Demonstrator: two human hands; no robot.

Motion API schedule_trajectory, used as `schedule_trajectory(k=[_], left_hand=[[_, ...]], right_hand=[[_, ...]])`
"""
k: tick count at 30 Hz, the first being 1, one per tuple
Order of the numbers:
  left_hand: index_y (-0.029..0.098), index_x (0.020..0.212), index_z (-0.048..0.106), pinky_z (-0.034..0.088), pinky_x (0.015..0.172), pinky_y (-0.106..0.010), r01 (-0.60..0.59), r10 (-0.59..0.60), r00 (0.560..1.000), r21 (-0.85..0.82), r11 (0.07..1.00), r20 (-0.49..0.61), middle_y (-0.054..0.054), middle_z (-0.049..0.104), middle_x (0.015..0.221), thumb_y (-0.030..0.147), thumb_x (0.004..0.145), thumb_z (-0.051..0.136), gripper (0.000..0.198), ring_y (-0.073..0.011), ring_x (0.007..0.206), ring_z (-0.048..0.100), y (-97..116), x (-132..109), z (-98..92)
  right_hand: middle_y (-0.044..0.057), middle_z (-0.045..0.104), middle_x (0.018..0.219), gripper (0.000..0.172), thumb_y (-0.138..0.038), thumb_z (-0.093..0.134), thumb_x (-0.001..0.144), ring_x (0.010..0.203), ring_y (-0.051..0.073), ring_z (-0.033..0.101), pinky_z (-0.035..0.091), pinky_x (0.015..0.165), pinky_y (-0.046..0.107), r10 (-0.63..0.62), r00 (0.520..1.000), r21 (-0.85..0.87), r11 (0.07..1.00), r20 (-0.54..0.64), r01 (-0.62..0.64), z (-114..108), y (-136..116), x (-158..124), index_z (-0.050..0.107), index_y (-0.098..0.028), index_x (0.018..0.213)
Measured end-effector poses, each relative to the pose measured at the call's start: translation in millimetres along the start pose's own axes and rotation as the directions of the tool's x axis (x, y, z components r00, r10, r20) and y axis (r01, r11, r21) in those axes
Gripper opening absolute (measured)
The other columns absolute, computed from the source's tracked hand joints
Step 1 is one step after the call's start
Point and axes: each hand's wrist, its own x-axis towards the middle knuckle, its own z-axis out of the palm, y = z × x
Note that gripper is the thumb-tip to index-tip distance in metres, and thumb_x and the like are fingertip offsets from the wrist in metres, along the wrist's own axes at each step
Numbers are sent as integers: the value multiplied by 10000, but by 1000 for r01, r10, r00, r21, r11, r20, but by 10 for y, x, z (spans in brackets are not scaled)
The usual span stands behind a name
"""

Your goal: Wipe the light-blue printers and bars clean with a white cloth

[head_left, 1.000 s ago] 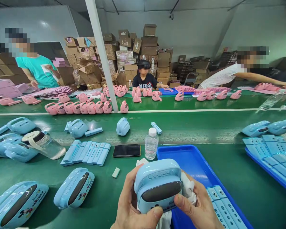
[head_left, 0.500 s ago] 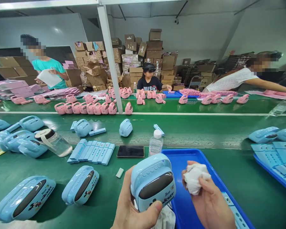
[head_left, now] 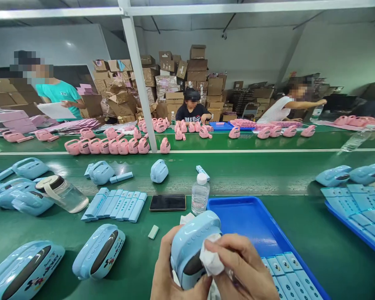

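A light-blue handled speaker (head_left: 187, 246) with a dark oval front panel is gripped in my left hand (head_left: 168, 271), thumb in front and fingers around its side. My right hand (head_left: 240, 266) pinches a crumpled white tissue (head_left: 211, 255) and presses it on the right part of the speaker's front, covering its print. Behind my hands lies a blue tray (head_left: 253, 221) holding several light-blue microphones (head_left: 287, 271) in a row. More white tissue (head_left: 187, 218) shows just behind the speaker. Two similar blue speakers (head_left: 99, 251) rest on the green table to the left.
A water bottle (head_left: 200, 193), a black phone (head_left: 168, 203) and a small pale-green block (head_left: 153, 232) lie ahead. Several blue microphones (head_left: 118, 204) and a tipped clear jug (head_left: 62, 193) are left. Pink speakers (head_left: 112, 146) line the far belt; co-workers (head_left: 192, 110) are beyond.
My right hand has brought the tissue left onto the speaker's front. The speaker is turned a little and sits slightly lower. A co-worker at right now holds a bottle, more upright.
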Motion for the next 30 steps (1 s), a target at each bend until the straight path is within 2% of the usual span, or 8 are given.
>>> schedule_trajectory(k=[7, 13, 18, 20, 24, 26, 28, 30], left_hand=[[265, 1263, 555, 585, 848, -283, 29, -30, 999, 13, 999, 37, -20, 759, 1071, 526, 707, 868, 689, -222, 930, 735, -20, 29, -61], [261, 1316, 558, 611, 871, -330, 89, -89, 996, -99, 991, 5, -64, 760, 1177, 601, 680, 866, 785, -300, 1066, 730, -6, 8, -156], [249, 1267, 584, 604, 806, -311, 6, -6, 1000, -73, 997, 6, -46, 775, 1059, 549, 710, 872, 696, -241, 889, 742, -23, 5, -134], [257, 1273, 574, 600, 810, -297, 6, -7, 1000, -47, 999, -15, -42, 770, 1090, 511, 718, 870, 678, -231, 902, 740, -15, -6, -135], [279, 1311, 553, 594, 853, -293, -10, 10, 1000, -66, 998, -4, -34, 762, 1153, 486, 707, 862, 709, -238, 989, 731, 23, -11, -124], [270, 1270, 568, 599, 779, -290, -11, 13, 1000, -84, 996, 27, -2, 761, 988, 463, 676, 894, 705, -210, 844, 716, 33, -2, -109], [262, 1221, 575, 592, 708, -284, 15, -10, 999, -95, 995, 51, 32, 723, 852, 442, 660, 919, 683, -182, 726, 674, 34, 0, -108], [261, 1210, 566, 590, 727, -270, 38, -37, 999, -78, 996, 21, 32, 723, 884, 418, 681, 915, 654, -174, 755, 675, 33, -15, -135]], right_hand=[[47, 733, 1034, 145, -375, 686, 998, 907, 225, 711, 590, 790, 300, 91, 991, -15, 996, 96, -90, 19, 181, 13, 818, -321, 1025], [-11, 611, 737, 318, -482, 541, 1080, 593, 150, 576, 496, 505, 218, 438, 896, -70, 899, 73, -433, -117, 235, 93, 721, -256, 945], [17, 701, 1206, 259, -276, 601, 1047, 1086, 201, 693, 564, 933, 260, 67, 985, 51, 996, 161, -77, 8, 52, -34, 722, -364, 1258], [17, 708, 1101, 240, -233, 660, 1007, 975, 194, 703, 581, 841, 257, 8, 989, -5, 1000, 148, -7, 43, 90, -37, 747, -347, 1200], [16, 731, 969, 76, -332, 714, 987, 816, 212, 698, 584, 713, 289, 195, 981, -131, 972, -5, -194, 109, 53, -28, 731, -316, 1060], [13, 762, 998, 171, -262, 711, 988, 857, 220, 717, 595, 781, 316, 29, 997, -46, 999, 76, -25, 158, -61, -31, 710, -335, 1142], [32, 785, 1048, 308, -139, 656, 999, 899, 210, 731, 606, 819, 313, -252, 949, 101, 966, 189, 237, 185, -129, -6, 694, -299, 1260], [58, 789, 1075, 304, -102, 617, 1005, 935, 205, 741, 618, 843, 299, -331, 909, 146, 942, 253, 302, 155, -78, 47, 715, -241, 1256]])
